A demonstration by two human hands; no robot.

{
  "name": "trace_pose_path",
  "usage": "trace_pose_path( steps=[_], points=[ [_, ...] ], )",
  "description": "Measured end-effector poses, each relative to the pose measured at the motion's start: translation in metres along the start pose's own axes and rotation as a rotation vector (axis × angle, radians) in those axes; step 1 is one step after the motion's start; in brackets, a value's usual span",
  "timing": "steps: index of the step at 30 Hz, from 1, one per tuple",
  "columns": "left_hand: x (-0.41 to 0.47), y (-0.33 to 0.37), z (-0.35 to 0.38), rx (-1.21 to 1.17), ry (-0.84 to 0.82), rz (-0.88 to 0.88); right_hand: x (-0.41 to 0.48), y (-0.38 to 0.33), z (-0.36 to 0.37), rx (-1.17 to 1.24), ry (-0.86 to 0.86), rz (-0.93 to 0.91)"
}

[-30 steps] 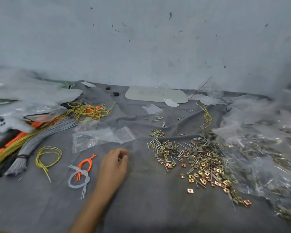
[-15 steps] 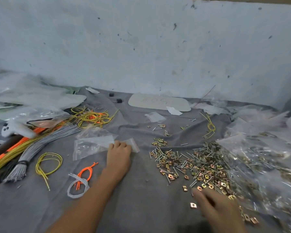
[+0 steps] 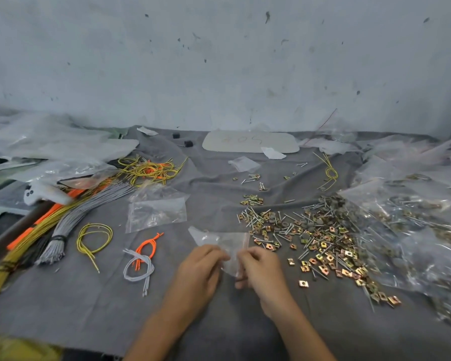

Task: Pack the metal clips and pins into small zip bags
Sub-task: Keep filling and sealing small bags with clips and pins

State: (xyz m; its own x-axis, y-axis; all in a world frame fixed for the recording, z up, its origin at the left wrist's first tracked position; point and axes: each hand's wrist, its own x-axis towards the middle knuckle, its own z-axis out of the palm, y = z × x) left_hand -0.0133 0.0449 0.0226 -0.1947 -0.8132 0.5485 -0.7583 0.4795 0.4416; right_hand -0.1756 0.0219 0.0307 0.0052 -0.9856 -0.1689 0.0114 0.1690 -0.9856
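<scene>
Clear zip bag [image 3: 225,243], contents unclear, pinched by left hand [image 3: 201,270] and right hand [image 3: 262,269].

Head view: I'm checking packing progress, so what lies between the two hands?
In the head view a small clear zip bag lies between the left hand and right hand; both pinch it.

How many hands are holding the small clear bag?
2. The left hand pinches the bag at its near left edge; the right hand pinches its near right edge, just left of the pile of clips and pins. Neither hand is hidden.
</scene>
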Motion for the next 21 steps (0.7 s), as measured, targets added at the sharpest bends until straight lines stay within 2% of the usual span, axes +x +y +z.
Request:
trace_pose_path(
  steps=[5, 8, 11, 17, 19, 21],
  points=[
    [-0.022, 0.000, -0.014, 0.112, -0.048, -0.157, -0.013, 0.012, -0.006, -0.266, -0.019, -0.184],
    [-0.033, 0.011, -0.016, 0.112, 0.059, -0.248, -0.021, 0.014, -0.005, -0.384, -0.040, -0.286],
    [-0.034, 0.027, -0.012, -0.022, 0.113, -0.306, -0.022, 0.011, -0.002, -0.398, -0.047, -0.324],
    [-0.021, 0.031, -0.007, -0.426, -0.060, -0.570, -0.020, 0.005, -0.007, -0.296, -0.159, -0.290],
    [-0.019, 0.029, -0.007, -0.470, -0.124, -0.563, -0.019, 0.005, -0.008, -0.312, -0.213, -0.284],
    [-0.018, 0.029, -0.006, -0.449, -0.116, -0.565, -0.017, 0.007, -0.007, -0.342, -0.253, -0.305]
  ],
)
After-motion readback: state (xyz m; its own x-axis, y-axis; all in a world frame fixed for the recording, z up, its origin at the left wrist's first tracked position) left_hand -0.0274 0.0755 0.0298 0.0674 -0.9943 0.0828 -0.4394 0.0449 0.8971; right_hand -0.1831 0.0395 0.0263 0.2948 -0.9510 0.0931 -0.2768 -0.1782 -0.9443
